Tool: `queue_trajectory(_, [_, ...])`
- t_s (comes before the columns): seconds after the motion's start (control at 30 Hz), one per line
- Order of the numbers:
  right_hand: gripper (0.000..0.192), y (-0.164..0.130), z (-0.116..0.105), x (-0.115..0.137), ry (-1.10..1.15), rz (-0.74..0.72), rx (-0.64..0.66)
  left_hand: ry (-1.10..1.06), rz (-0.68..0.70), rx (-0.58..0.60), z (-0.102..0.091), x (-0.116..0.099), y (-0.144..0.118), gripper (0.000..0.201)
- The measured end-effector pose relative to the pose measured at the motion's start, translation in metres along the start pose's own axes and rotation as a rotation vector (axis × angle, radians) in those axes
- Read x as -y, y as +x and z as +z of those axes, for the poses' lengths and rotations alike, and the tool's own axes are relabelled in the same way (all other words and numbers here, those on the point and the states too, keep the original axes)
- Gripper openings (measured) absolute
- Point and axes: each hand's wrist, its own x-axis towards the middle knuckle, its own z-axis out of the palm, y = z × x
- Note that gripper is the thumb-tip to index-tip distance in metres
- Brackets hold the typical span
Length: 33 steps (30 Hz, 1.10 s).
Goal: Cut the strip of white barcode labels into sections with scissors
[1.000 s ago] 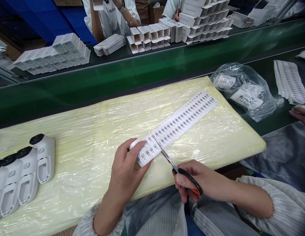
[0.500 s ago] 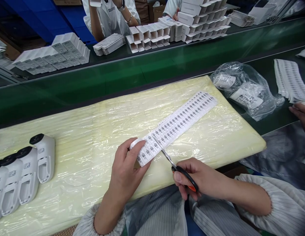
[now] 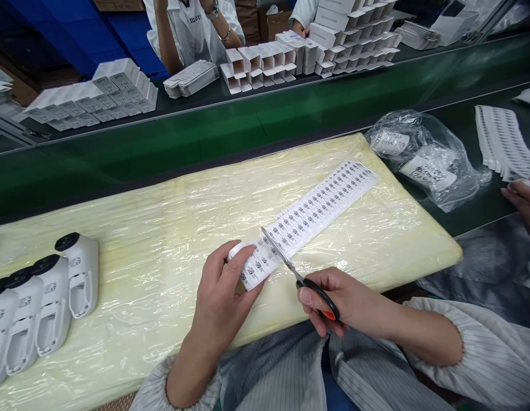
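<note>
Paper label strip (image 3: 316, 202) sits pinched at its near end in our left grip (image 3: 222, 291); just right, our right grip (image 3: 333, 302) clenches scissors (image 3: 290, 268), blades across it.

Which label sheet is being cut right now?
The long label sheet on the yellow pad: the left hand pinches its near end while the scissors in the right hand cross it. The other label sheets lie untouched far right.
</note>
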Motion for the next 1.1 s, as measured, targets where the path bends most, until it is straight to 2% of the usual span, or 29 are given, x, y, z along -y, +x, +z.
queue_trajectory(0.2, [0.065, 0.004, 0.008, 0.002, 0.262, -0.211, -0.143, -0.083, 0.105, 0.013, -0.008, -0.02, -0.006, 0.045])
queue_trajectory(0.33, [0.058, 0.006, 0.01, 0.004, 0.397, -0.235, -0.206, -0.14, 0.181, 0.07, -0.009, -0.034, -0.008, 0.049])
queue_trajectory(0.43, [0.054, 0.002, 0.0, 0.01, 0.399, -0.254, -0.293, -0.153, 0.18, 0.056, -0.008, -0.03, -0.006, 0.049])
queue_trajectory(0.53, [0.05, -0.007, -0.026, 0.024, 0.302, -0.322, -0.404, -0.192, 0.126, 0.026, -0.007, -0.018, -0.005, 0.044])
queue_trajectory(0.7, [0.046, -0.023, -0.09, 0.05, 0.245, -0.466, -0.681, -0.326, -0.11, -0.001, -0.012, 0.007, -0.011, 0.042])
queue_trajectory(0.87, [0.045, -0.026, -0.153, 0.062, 0.163, -0.472, -0.85, -0.379, -0.249, -0.014, -0.016, 0.022, -0.012, 0.036])
queue_trajectory(0.97, [0.047, -0.017, -0.181, 0.065, 0.091, -0.449, -0.958, -0.211, -0.193, -0.026, -0.013, 0.029, -0.009, 0.031])
queue_trajectory(1.1, [0.045, -0.001, -0.202, 0.068, -0.034, -0.405, -1.081, -0.008, 0.017, 0.08, -0.008, 0.038, -0.007, 0.036])
